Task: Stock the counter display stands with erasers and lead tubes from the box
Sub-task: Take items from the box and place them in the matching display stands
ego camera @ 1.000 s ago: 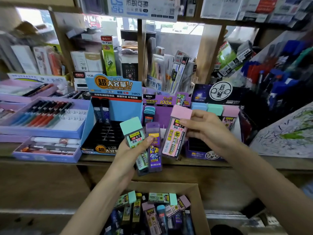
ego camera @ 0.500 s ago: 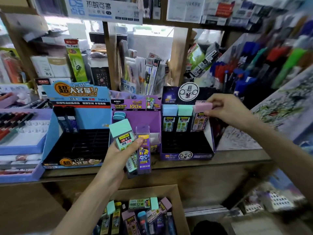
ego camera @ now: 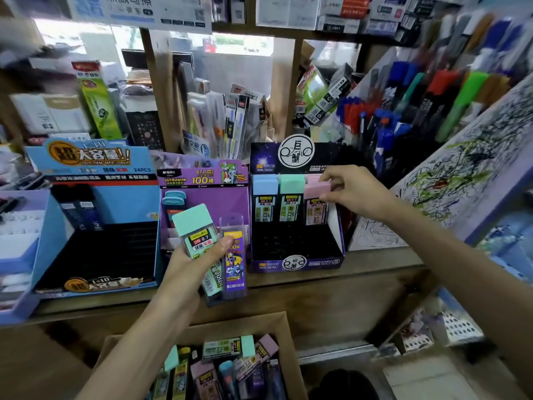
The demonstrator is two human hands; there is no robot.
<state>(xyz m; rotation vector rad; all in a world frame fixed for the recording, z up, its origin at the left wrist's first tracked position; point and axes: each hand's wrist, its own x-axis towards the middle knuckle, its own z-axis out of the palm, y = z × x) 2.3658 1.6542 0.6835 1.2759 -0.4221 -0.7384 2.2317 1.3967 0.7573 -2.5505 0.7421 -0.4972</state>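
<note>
While left hand (ego camera: 184, 267) grips two tubes (ego camera: 199, 229), right fingers (ego camera: 328, 176) pinch pink tube (ego camera: 315, 199); box (ego camera: 284, 327) cropped.

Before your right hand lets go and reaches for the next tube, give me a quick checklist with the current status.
1. Upright: pink-capped tube stands in the back row of the dark stand, ok.
2. Fully seated: cannot tell.
3. Released: not ok, right hand pinches its cap.
4. Next stock ready: left hand grips mint-capped tube and purple tube, ok.
5. Free rows in front: ok.
6. Box stocked: ok.
</note>
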